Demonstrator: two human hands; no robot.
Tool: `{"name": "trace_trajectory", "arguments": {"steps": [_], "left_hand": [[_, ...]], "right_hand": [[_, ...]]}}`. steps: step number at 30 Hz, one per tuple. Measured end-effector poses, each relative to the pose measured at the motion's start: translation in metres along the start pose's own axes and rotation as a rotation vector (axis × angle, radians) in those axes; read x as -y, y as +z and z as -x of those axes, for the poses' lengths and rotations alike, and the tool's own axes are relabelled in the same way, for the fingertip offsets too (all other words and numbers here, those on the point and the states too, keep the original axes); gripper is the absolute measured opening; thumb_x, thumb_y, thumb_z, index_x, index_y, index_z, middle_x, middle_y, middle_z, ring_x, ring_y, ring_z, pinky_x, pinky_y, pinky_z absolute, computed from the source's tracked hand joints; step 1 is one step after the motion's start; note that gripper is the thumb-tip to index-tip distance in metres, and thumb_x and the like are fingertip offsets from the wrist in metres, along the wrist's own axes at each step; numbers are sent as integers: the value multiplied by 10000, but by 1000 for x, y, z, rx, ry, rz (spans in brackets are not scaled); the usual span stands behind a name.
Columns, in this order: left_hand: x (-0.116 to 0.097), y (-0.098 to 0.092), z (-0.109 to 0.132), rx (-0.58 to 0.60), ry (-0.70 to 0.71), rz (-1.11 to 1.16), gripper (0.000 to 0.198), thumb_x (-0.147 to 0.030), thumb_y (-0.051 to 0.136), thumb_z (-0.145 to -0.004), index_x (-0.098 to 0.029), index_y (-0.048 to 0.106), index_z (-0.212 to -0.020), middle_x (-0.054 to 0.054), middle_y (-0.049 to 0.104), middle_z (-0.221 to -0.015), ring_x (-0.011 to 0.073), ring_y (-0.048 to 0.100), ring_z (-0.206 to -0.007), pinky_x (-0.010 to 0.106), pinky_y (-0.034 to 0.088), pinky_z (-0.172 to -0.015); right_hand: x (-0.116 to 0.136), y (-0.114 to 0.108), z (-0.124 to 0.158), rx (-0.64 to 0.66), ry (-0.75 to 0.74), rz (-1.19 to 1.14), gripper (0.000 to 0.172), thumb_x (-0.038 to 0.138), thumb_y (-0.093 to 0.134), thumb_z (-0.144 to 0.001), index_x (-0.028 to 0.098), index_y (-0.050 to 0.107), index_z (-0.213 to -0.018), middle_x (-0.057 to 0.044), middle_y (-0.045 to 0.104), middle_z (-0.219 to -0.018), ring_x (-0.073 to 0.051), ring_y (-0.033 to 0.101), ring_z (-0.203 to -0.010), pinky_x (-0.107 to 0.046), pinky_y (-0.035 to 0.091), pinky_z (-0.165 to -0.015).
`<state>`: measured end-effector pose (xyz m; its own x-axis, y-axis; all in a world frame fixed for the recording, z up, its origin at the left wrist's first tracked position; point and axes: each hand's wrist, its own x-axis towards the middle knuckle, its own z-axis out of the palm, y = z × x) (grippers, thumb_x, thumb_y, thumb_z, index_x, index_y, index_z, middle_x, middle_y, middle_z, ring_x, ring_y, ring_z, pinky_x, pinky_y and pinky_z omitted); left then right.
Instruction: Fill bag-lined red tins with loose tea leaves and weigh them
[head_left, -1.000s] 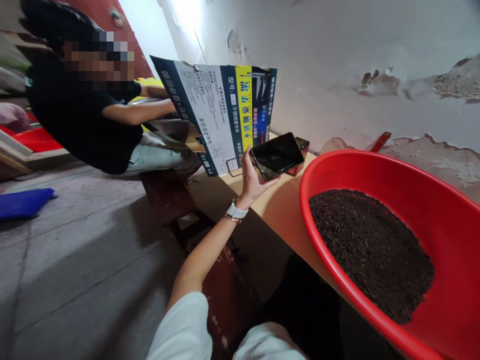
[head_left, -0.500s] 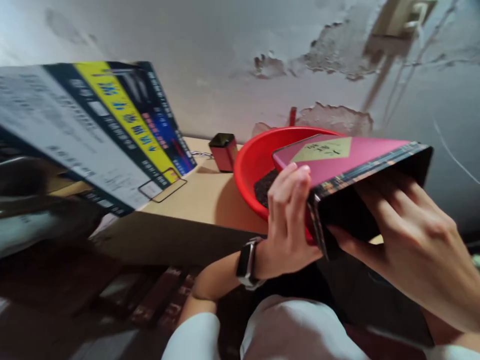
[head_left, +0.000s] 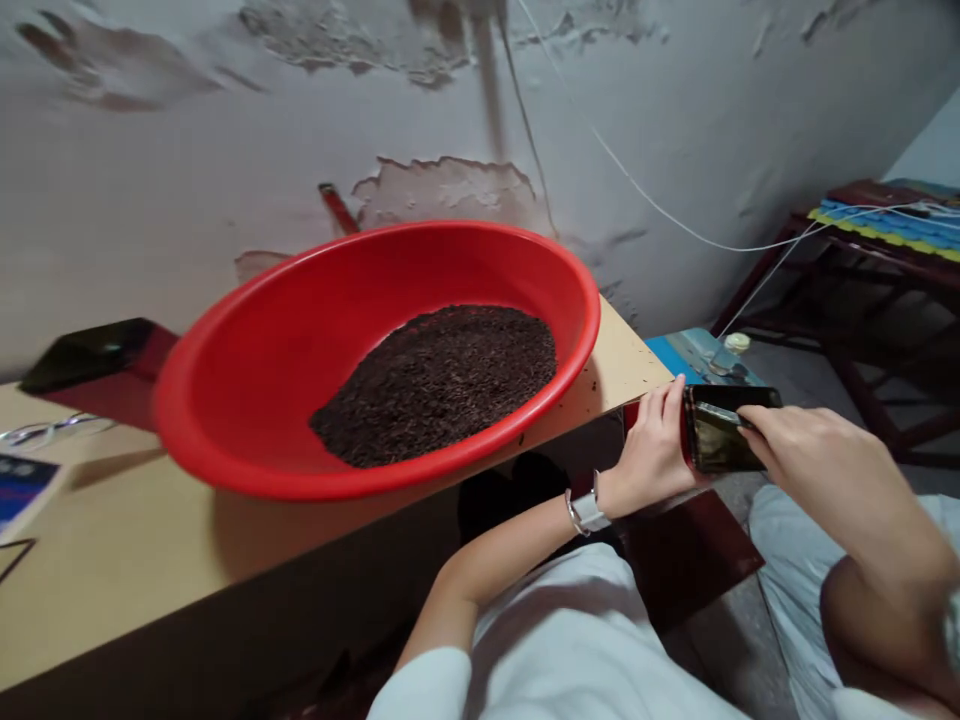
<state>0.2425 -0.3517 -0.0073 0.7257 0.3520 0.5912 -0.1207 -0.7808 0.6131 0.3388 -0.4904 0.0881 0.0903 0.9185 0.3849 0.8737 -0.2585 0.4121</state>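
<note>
At the table's right end, a dark rectangular box [head_left: 724, 450] is tilted with its opening toward me. My left hand [head_left: 652, 450], with a watch band at the wrist, is closed round its left side. The fingers of my right hand [head_left: 832, 465] pinch at the opening, where a thin grey edge shows; what that piece is, I cannot make out. A large red basin [head_left: 247, 400] on the table holds a heap of dark, dry, loose bits [head_left: 450, 385] that look like tea leaves.
Left of the basin is another open dark-red box [head_left: 112, 370], near a printed sheet [head_left: 22, 495]. The pale table [head_left: 142, 530] runs along a peeling wall. A dark rack [head_left: 847, 280] stands at the right, with a white cord [head_left: 675, 225] reaching it. Another person's light-clothed leg [head_left: 787, 570] is at right.
My view has swung right. Both hands have brought the box from in front of the basin to the table's right end. The right hand, earlier inside the box, now pinches at its opening.
</note>
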Motion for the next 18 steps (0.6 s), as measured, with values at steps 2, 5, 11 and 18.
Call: {"name": "trace_trajectory", "arguments": {"steps": [2, 5, 11, 18], "left_hand": [[20, 15, -10, 33, -63, 23, 1220, -333, 837, -536, -173, 102, -1497, 192, 395, -1399, 373, 419, -1300, 556, 421, -1070], [43, 25, -29, 2, -144, 16, 1170, -270, 847, -517, -162, 177, -1470, 202, 406, -1388, 391, 406, -1302, 562, 392, -1083], [87, 20, -74, -84, -251, -53, 1119, -283, 854, -499, -126, 248, -1427, 217, 443, -1344, 411, 428, -1271, 563, 381, -1061], [136, 11, -80, -199, -361, 26, 1142, -252, 869, -490, -156, 236, -1436, 205, 400, -1427, 385, 381, -1354, 527, 352, -1113]], "right_hand": [[-11, 24, -11, 21, -4, 8, 232, 48, 428, -843, 152, 636, -846, -79, 679, -743, -210, 606, -633, -319, 416, -627], [-22, 61, -33, -33, -27, 17, 232, 14, 450, -823, 126, 647, -873, -97, 676, -765, -231, 612, -706, -331, 415, -685], [-28, 106, -89, -191, -300, 83, 244, 27, 428, -879, 76, 662, -929, -87, 639, -745, -207, 553, -704, -315, 380, -654], [-71, 91, -153, -147, -185, -67, 288, 99, 394, -917, 128, 681, -924, -100, 651, -791, -194, 539, -739, -307, 333, -640]]}}
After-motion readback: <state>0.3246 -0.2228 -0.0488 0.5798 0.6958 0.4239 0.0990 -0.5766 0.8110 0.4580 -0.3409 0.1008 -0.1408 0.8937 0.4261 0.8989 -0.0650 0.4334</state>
